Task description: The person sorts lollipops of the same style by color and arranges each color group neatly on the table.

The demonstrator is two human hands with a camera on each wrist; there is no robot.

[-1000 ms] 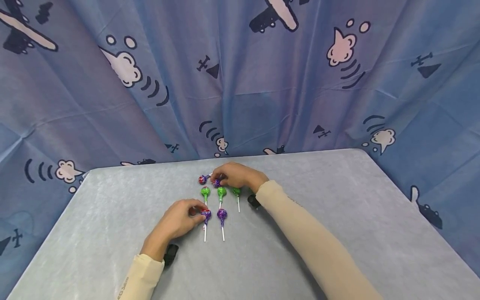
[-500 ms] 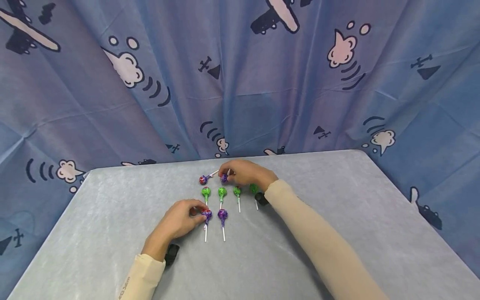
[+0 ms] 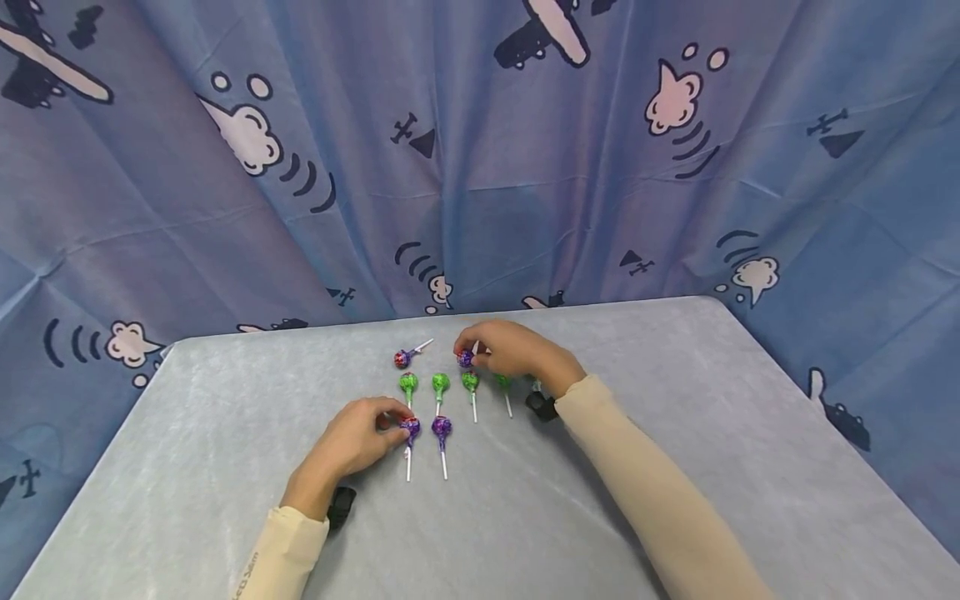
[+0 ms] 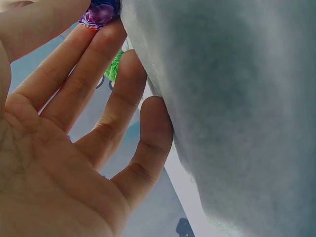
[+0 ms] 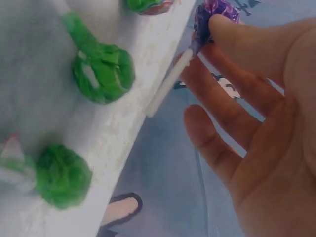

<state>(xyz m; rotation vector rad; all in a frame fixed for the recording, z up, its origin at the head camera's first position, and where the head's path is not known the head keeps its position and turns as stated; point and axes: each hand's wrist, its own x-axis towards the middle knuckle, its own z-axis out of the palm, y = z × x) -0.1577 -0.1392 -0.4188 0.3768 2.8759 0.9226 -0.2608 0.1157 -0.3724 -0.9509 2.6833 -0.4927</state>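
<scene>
My left hand (image 3: 362,436) pinches the head of a purple-wrapped lollipop (image 3: 410,428) lying on the table with its stick toward me. At the top of the left wrist view, that purple wrapper (image 4: 100,14) shows between thumb and fingers. Farther back, my right hand (image 3: 510,348) holds another purple lollipop (image 3: 465,359) by its head between thumb and fingers. Its white stick (image 5: 169,84) points away from the palm in the right wrist view. A second purple lollipop (image 3: 442,427) lies just right of the left hand's one.
Several green lollipops, one at the left end (image 3: 408,382), form a row between the hands; the right wrist partly covers the row's right end. A red-and-purple lollipop (image 3: 402,359) lies slanted at the back. A patterned blue curtain (image 3: 480,167) hangs behind the grey-covered table (image 3: 675,400).
My right hand has moved right along the back with its purple lollipop, away from the slanted one. More of the green row shows now. My left hand has stayed in place.
</scene>
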